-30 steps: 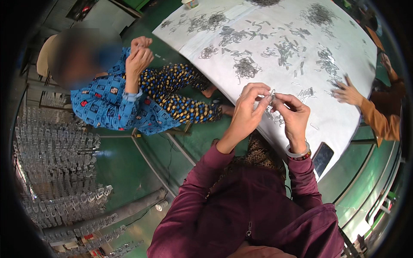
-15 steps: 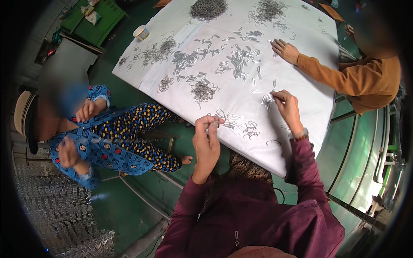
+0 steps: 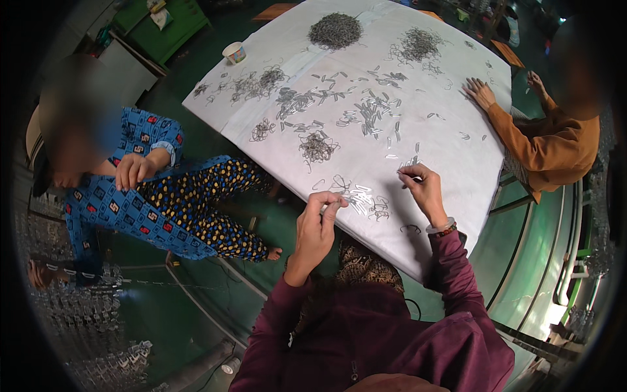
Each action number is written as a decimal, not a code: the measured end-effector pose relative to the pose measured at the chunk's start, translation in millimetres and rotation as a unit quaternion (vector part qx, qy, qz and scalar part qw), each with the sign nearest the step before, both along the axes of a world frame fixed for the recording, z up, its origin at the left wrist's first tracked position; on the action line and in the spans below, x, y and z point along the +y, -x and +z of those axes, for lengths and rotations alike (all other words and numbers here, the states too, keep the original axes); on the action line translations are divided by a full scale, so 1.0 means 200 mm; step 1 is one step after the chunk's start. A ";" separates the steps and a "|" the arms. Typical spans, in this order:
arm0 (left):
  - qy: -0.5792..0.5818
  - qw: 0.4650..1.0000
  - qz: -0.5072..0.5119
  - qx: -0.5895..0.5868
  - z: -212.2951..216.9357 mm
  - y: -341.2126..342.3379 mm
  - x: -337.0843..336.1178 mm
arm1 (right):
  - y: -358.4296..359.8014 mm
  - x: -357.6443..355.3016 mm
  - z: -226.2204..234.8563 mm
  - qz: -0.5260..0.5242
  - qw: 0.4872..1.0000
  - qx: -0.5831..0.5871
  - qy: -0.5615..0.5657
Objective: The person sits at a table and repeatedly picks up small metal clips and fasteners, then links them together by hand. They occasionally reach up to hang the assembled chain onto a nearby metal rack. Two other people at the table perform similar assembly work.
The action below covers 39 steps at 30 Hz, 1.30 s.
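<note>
My left hand (image 3: 315, 235) is closed in a pinch over the near edge of the white-covered table (image 3: 450, 147); what its fingertips hold is too small to make out. My right hand (image 3: 426, 189) hovers over the cloth, thumb and forefinger together on a tiny thing I cannot name. Just beyond its fingers lie a few short metal strips (image 3: 413, 161). Shiny strips (image 3: 360, 199) and bent wire hooks (image 3: 379, 209) lie beside my left fingertips. A tangled heap of wire hooks (image 3: 317, 147) sits farther left, and many loose strips (image 3: 372, 112) are scattered across the middle.
Dark piles of small metal pieces (image 3: 335, 31) and wire hooks (image 3: 420, 44) occupy the far side. A paper cup (image 3: 234, 52) stands at the far left edge. One co-worker (image 3: 140, 209) is at my left; another's hand (image 3: 481, 93) rests on the table at the right.
My right hand has drawn back from the few strips, toward my left hand, still pinched. The right co-worker's hand has slid toward the table's right edge. The view has shifted slightly.
</note>
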<state>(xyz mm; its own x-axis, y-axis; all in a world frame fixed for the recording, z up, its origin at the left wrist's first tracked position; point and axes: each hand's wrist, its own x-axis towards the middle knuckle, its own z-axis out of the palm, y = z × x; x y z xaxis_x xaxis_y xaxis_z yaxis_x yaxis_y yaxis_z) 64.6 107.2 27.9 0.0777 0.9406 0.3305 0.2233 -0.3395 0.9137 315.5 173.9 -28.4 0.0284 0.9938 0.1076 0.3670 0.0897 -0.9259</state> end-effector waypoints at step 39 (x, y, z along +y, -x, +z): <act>0.047 0.976 0.168 0.131 -0.50 0.30 0.58 | 0.54 -0.15 0.35 0.054 0.947 0.309 0.073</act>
